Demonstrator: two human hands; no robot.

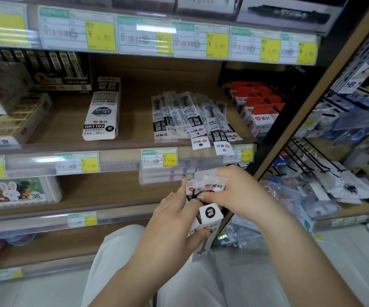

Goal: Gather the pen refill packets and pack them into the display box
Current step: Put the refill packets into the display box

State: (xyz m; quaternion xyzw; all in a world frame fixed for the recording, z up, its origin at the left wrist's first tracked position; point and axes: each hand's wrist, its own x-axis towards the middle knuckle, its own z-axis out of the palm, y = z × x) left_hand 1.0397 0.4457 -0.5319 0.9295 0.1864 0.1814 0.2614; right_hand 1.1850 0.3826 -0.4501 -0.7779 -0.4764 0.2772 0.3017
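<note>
We have a single view, from a wide-angle camera worn on the person's head, looking forward and down at a shop shelf unit. We sit close: the middle shelf [72, 120] fills the centre, and both forearms rise from 6 o'clock, with the left hand [174, 220] and right hand [234, 191] just below centre. Price labels [99, 35] cross the frame at 12 o'clock, a wire rack [312, 160] stands at 3 o'clock, and the floor [356, 258] shows at 5 o'clock. Straight lines bow near the edges.

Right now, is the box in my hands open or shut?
Open: the box has its top flap up, and packets stick out above it.
</note>
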